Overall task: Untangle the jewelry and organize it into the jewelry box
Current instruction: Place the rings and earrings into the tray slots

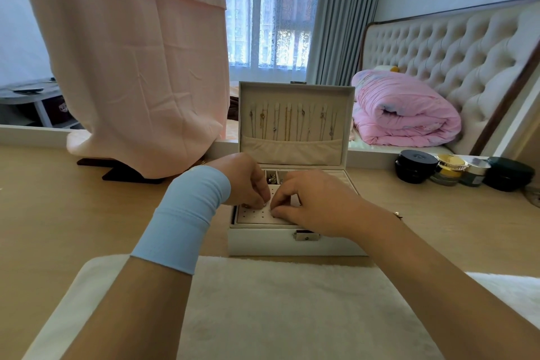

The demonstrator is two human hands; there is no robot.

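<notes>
earring (264,205) sits pinched in left hand (245,179) grip over jewelry box (263,242); right hand (317,202) grip curled beside, contents unclear.

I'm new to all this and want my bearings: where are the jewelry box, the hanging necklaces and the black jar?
jewelry box (257,242): head view, on its white front wall.
necklaces (287,126): head view, on a gold chain hanging in the lid.
black jar (415,165): head view, on its lid.
</notes>
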